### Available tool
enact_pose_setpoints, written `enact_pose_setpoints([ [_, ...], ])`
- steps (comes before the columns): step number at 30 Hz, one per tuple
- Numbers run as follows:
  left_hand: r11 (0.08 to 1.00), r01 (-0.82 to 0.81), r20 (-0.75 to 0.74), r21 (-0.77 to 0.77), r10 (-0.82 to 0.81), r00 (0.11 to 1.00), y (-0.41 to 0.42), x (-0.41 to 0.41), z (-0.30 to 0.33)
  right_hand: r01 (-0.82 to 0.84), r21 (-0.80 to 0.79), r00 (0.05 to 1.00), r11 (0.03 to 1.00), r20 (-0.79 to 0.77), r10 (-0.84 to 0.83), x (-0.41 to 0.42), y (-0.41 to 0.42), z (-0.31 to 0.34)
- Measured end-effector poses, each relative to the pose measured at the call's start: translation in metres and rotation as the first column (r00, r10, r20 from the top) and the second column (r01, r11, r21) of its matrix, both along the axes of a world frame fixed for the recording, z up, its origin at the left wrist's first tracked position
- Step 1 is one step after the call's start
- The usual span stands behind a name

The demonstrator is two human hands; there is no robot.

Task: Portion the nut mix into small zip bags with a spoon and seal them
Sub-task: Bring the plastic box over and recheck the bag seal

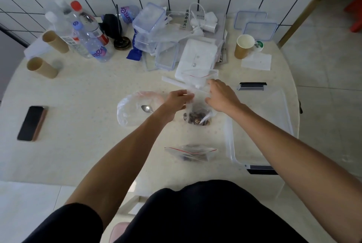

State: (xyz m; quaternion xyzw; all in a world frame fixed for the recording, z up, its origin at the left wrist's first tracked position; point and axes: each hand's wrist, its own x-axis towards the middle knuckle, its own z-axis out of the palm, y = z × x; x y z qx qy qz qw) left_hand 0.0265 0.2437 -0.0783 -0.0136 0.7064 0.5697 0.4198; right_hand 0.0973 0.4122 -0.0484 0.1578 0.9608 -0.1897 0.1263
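A small clear zip bag [197,114] with dark nuts in its bottom stands on the table in front of me. My left hand [176,99] pinches the left side of its top edge, and my right hand [220,95] holds the right side. A metal spoon [147,108] lies in a larger crumpled clear bag [133,109] to the left. A filled zip bag with a red strip [193,153] lies flat nearer to me. More empty zip bags [201,75] sit just beyond my hands.
A big clear plastic bin [260,125] stands at the right. A phone [32,123] lies far left. Bottles [88,33], cardboard tubes [42,67], plastic boxes [150,21], a white box [195,56] and a paper cup [242,46] crowd the back of the table.
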Motion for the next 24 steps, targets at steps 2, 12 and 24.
enact_pose_setpoints([
  [2,0.996,0.086,-0.072,0.005,-0.085,0.994,-0.009,0.005,0.006,0.003,-0.077,1.0,0.997,0.007,-0.003,0.007,0.001,0.005],
  [12,0.976,0.217,-0.329,-0.001,-0.205,0.922,-0.077,0.051,0.029,-0.1,-0.456,0.995,0.884,-0.059,0.083,0.06,-0.021,0.041],
  [24,0.997,0.075,-0.437,-0.009,-0.071,0.897,-0.098,0.075,0.011,-0.157,-0.381,0.985,0.911,-0.122,0.118,0.071,-0.062,0.016],
])
